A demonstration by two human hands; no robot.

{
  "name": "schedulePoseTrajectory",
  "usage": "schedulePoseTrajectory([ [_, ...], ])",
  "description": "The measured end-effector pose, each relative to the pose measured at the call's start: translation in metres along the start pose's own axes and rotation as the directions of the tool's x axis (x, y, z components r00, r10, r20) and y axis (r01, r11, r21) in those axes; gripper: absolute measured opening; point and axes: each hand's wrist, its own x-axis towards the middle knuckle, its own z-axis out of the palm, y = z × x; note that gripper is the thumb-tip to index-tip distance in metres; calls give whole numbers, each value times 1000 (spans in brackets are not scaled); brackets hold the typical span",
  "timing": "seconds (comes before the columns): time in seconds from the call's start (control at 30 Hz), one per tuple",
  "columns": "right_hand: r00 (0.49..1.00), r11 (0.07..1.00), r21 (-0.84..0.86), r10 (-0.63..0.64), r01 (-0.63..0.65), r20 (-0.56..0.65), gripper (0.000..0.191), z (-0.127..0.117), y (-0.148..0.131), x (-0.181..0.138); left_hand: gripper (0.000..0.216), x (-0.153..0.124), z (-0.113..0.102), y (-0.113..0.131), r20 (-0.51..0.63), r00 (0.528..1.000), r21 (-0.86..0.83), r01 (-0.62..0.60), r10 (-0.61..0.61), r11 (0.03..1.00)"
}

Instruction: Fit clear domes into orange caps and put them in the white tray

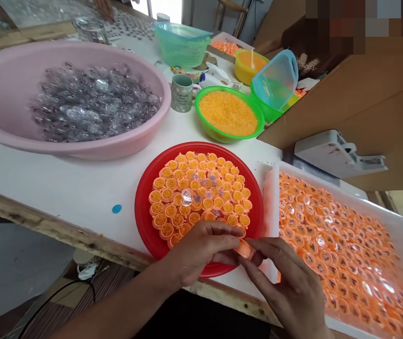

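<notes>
Over the near rim of a round red tray (145, 212), my left hand (201, 249) and my right hand (289, 278) meet at a small orange plastic cup (244, 249). Both hands are closed, fingertips pinching the cup from either side; its inside is turned out of sight. Rows of similar orange cups (167, 194) filled with yellow-orange grains cover the tray. Several clear plastic domes (186, 197) lie on top of them near the middle.
A large pink basin (159, 117) of clear domes stands left. Behind the tray are a green bowl (201, 120) of yellow-orange grains and a mug (181, 96). A white bin (275, 207) of dome-covered orange cups adjoins the tray. A blue disc (116, 208) lies near the table edge. Cardboard (346, 108) rises right.
</notes>
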Motion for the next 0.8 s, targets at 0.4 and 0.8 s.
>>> schedulePoseTrajectory([
  [0.4, 952, 970, 54, 244, -238, -187, 18, -18, 28, -24, 23, 6, 7, -10, -141, 986, -138, 64, -84, 988],
  [0.8, 600, 606, 31, 792, -795, -114, 28, -110, 154, -103, 33, 22, -29, -4, 17, 898, 992, -70, 440, 106],
])
